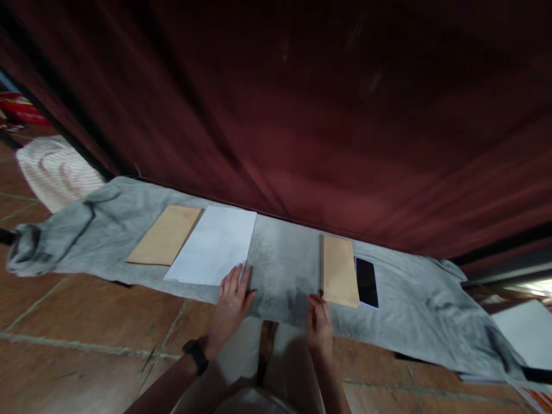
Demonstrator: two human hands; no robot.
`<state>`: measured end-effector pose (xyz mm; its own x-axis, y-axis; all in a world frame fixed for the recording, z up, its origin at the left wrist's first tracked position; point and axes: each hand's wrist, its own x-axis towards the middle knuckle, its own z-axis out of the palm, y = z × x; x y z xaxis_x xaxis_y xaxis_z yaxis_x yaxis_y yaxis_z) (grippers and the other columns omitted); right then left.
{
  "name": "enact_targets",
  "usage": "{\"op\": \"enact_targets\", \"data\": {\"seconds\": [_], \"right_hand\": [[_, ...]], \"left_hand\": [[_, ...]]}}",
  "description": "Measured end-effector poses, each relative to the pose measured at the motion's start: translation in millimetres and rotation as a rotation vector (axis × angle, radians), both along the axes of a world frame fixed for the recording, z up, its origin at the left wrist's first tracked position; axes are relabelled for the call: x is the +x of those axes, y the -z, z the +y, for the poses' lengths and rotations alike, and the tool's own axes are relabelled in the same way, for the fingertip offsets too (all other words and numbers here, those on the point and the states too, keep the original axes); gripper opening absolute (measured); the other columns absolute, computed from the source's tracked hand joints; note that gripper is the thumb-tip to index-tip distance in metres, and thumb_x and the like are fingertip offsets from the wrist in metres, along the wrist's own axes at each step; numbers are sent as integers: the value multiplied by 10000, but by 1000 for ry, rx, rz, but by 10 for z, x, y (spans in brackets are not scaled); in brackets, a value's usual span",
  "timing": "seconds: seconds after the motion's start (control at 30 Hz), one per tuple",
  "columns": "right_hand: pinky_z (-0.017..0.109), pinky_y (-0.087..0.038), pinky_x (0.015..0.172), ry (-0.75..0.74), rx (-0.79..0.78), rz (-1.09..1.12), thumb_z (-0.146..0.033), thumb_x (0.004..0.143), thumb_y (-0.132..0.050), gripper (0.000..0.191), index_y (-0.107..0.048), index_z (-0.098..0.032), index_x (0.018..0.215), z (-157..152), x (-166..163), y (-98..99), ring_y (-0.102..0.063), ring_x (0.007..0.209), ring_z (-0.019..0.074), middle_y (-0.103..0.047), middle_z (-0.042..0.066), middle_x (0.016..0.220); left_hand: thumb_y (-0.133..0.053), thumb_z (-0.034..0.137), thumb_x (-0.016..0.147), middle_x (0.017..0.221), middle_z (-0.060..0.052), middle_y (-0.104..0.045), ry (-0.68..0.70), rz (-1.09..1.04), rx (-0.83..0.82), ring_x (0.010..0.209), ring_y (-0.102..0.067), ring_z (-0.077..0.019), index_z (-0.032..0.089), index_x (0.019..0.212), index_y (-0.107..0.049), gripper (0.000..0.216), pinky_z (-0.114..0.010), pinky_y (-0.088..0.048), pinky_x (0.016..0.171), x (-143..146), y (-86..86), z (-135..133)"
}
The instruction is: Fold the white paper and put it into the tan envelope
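Note:
My left hand (233, 296) lies with its fingers stretched out on the lower right corner of a white sheet of paper (215, 244). Left of that sheet is a flat brown envelope (166, 234), side by side with it. My right hand (319, 323) has its fingers curled together at the lower left corner of another brown envelope (339, 271). A small dark spot shows at those fingertips, too small to name. Just right of this envelope lies a phone (367, 282) with a dark screen.
A grey cloth (282, 259) covers the long, narrow surface in front of me. Behind it hangs a dark red curtain (302, 144). A striped cloth (62, 172) is at the far left, a white board-like thing (526, 333) at the far right. Brown tiles (99, 322) form the floor.

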<state>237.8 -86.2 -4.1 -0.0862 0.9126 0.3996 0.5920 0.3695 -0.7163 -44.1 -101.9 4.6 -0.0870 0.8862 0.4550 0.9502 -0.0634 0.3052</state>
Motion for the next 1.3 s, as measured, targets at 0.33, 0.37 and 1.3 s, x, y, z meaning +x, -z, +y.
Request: {"op": "enact_targets", "data": {"seconds": [0.33, 0.37, 1.3], "right_hand": [[470, -480, 1019, -31, 152, -368, -192, 1035, -364, 437, -530, -214, 1438, 73, -198, 218, -569, 1276, 272, -645, 126, 1354], [464, -478, 1015, -24, 157, -379, -189, 1033, -367, 438, -529, -216, 1439, 71, -196, 219, -573, 1268, 270, -649, 123, 1350], [473, -503, 1049, 81, 63, -169, -127, 947, -419, 614, -377, -216, 1553, 69, -227, 165, -570, 1290, 265, -587, 130, 1429]], "left_hand": [[-377, 575, 1004, 1488, -308, -491, -185, 160, -119, 1430, -430, -422, 2, 1423, -514, 723, -597, -353, 1140, -304, -17, -82], [-391, 549, 1007, 1480, -301, -505, -175, 169, -135, 1414, -454, -417, 10, 1412, -529, 688, -585, -370, 1132, -294, -24, -83], [-444, 10, 904, 1317, -111, -681, 505, 211, -104, 1253, -618, -226, 165, 1281, -615, 442, -414, -448, 1123, 675, -243, -10]]}}
